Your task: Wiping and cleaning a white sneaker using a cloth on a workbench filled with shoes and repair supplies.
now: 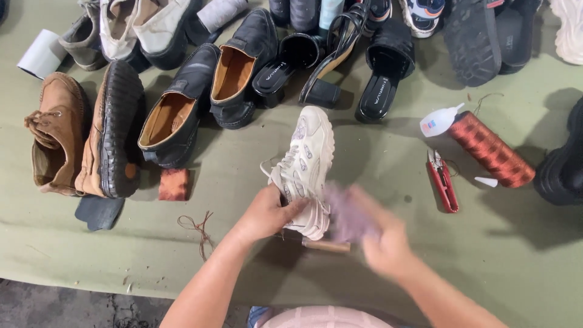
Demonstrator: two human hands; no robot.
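Note:
A white sneaker [308, 159] lies on the green table cover [376, 164] with its toe pointing away from me. My left hand [266, 212] grips the sneaker's heel end. My right hand [379, 234] is blurred with motion and holds a greyish-purple cloth [347, 212] against the heel side of the shoe. A wooden-handled tool [325, 245] lies under the shoe's heel, partly hidden by my hands.
Brown lace-up shoes [57, 130] and black loafers [176, 112] lie at the left, black heeled sandals [340, 58] at the back. A red thread spool [490, 149], glue bottle [438, 120] and red snips [443, 182] sit right. A brown pad [174, 184] lies left.

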